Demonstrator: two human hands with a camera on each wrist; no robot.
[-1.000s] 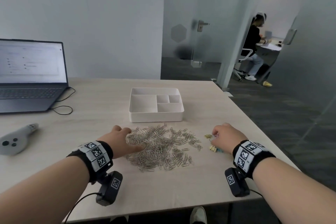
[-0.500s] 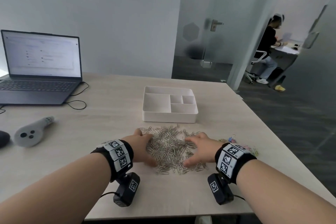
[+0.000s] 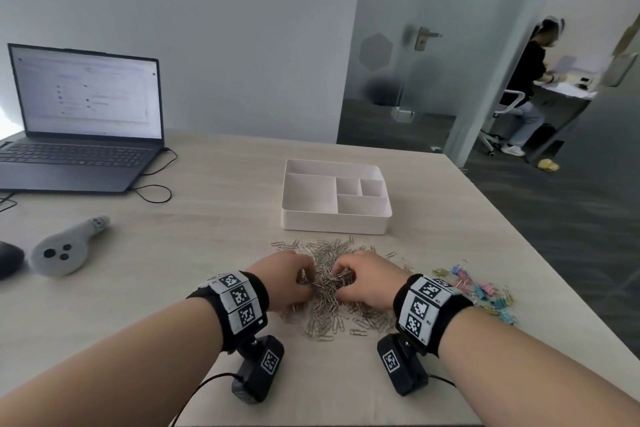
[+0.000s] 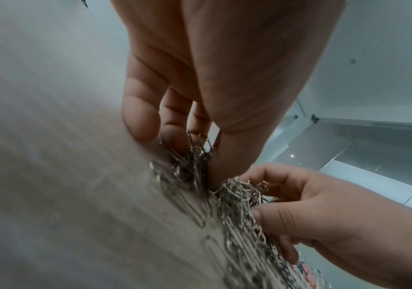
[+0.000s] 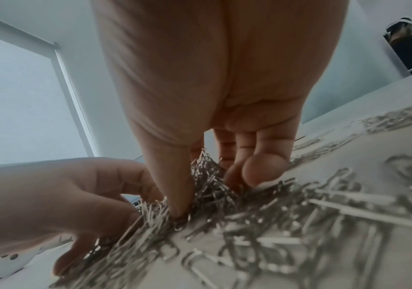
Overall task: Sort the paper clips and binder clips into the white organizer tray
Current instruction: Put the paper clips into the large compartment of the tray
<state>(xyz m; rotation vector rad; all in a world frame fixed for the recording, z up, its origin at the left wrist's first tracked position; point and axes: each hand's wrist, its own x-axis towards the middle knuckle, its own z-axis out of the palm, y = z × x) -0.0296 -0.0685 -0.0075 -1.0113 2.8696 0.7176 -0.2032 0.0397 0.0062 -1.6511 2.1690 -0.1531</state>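
A heap of silver paper clips (image 3: 327, 282) lies on the table in front of the white organizer tray (image 3: 332, 222), whose compartments hold nothing. My left hand (image 3: 287, 279) and right hand (image 3: 363, 279) sit on the heap, fingers curled inward toward each other, each gripping a bunch of paper clips (image 4: 194, 162) (image 5: 209, 176). Between the two hands the clips are bunched up into a mound. Small coloured binder clips (image 3: 485, 293) lie scattered to the right of my right wrist.
An open laptop (image 3: 83, 121) with its cable stands at the back left. A grey handheld controller (image 3: 65, 248) and a dark object (image 3: 8, 262) lie at the left. The table's right edge runs near the binder clips. A person sits at a desk beyond the glass door.
My right hand left the binder clips and came onto the paper clip heap. Both hands moved inward and curled, raking the clips into a tighter mound between them.
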